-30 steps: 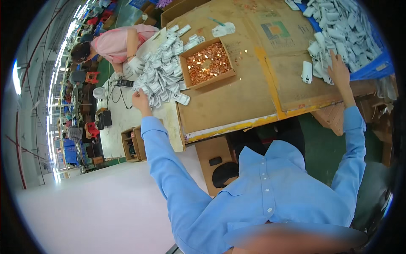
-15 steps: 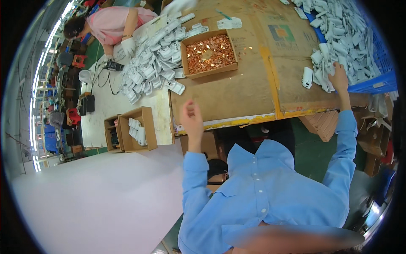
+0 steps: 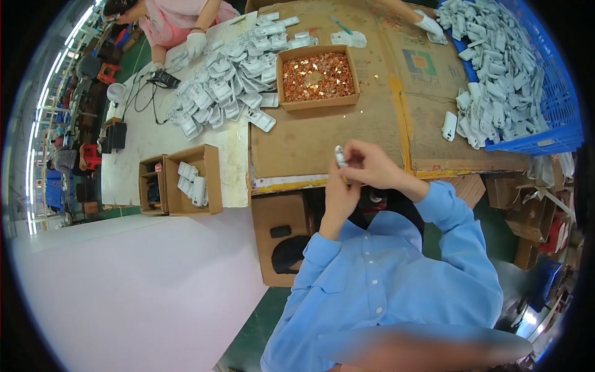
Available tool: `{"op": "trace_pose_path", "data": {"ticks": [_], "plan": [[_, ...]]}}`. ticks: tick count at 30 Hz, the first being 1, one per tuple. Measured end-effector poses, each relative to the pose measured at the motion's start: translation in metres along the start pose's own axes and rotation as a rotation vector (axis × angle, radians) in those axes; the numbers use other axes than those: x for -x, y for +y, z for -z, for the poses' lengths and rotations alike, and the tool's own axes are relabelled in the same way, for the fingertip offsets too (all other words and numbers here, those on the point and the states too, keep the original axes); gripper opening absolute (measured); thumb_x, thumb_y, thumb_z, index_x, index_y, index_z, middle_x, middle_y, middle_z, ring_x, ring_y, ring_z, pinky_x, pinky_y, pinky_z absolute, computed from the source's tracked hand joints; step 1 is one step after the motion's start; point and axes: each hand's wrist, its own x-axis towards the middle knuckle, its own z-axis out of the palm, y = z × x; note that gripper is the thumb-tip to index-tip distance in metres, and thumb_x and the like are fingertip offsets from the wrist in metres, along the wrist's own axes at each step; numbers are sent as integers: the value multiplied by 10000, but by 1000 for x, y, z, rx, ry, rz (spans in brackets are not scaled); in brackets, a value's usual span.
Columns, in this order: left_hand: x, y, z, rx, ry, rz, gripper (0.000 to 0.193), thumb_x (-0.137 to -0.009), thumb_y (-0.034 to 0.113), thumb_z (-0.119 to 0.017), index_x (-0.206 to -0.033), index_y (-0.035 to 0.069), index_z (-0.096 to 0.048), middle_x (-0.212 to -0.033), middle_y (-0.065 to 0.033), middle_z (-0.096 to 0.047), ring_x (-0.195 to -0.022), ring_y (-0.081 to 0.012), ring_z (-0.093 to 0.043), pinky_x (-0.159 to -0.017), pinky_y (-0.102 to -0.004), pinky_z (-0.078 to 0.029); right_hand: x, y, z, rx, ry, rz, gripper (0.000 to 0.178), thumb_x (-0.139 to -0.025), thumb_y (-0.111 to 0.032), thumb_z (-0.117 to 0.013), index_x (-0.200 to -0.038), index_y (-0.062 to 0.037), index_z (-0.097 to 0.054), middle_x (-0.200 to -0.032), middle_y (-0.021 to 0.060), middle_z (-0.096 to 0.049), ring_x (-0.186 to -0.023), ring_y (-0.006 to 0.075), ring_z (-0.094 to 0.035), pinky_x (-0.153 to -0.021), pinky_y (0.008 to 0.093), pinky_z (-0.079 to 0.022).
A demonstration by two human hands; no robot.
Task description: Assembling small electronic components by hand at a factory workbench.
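Observation:
A small white plastic casing [image 3: 340, 156] is between my hands, just over the near edge of the cardboard-covered table. My left hand [image 3: 339, 195] is closed around its lower part. My right hand [image 3: 375, 166] is bent in from the right with its fingers pressed on the casing; they partly hide it. Ahead of my hands stands a cardboard box [image 3: 322, 105] of small copper-coloured metal pieces. To the right, a large pile of similar white casings [image 3: 496, 80] spills from a blue crate [image 3: 551, 141], and a single casing [image 3: 449, 126] lies beside it.
Another heap of white casings [image 3: 226, 80] covers the table at left, where a co-worker's gloved hand [image 3: 196, 43] rests. A second gloved hand [image 3: 429, 26] reaches in near the crate. An open box [image 3: 212, 180] holding several casings stands at the front left.
My right hand has come from the casing pile to the middle and meets my left hand, which moved right. A white casing is now between them. A gloved hand appears near the crate.

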Motion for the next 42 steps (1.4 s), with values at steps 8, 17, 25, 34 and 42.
{"op": "trace_pose_path", "data": {"ticks": [8, 17, 25, 34, 42], "plan": [[2, -29, 54, 342, 205, 327, 356, -915, 54, -462, -1267, 5, -446, -1063, -98, -630, -843, -163, -647, -723, -273, -517, -179, 44, 79, 652, 162, 94, 183, -873, -156, -582, -1000, -58, -670, -929, 129, -663, -862, 285, -640, -758, 406, -508], [13, -29, 58, 486, 283, 392, 277, -911, 34, -502, -1187, 18, -497, -1003, -88, -635, -823, -155, -638, -725, -262, -510, -273, 64, 80, 1318, -256, 333, 93, -783, -54, -612, -859, -52, -665, -900, 144, -668, -914, 333, -643, -761, 444, -527], [19, -31, 47, 452, 261, 355, 275, -917, 75, -511, -1185, 13, -495, -985, -78, -631, -805, -137, -638, -698, -270, -509, -274, 60, 73, 1438, -370, 259, 134, -787, -21, -578, -873, -20, -682, -906, 180, -679, -921, 344, -658, -767, 450, -538], [34, -1, 36, 604, 261, 318, 379, -907, 57, -490, -1280, 14, -441, -1112, -99, -619, -913, -173, -628, -816, -290, -503, -213, -4, 58, 570, -163, 196, 97, -743, -64, -644, -746, 16, -589, -683, 99, -634, -651, 180, -620, -600, 312, -491], [33, 50, 27, 670, 152, 222, 337, -954, 61, -412, -1290, 30, -411, -1100, -96, -597, -910, -152, -611, -769, -295, -524, -2, -76, 9, 326, -92, 263, 85, -807, -86, -692, -824, -5, -674, -707, 19, -542, -606, 88, -488, -529, 250, -390]]}}
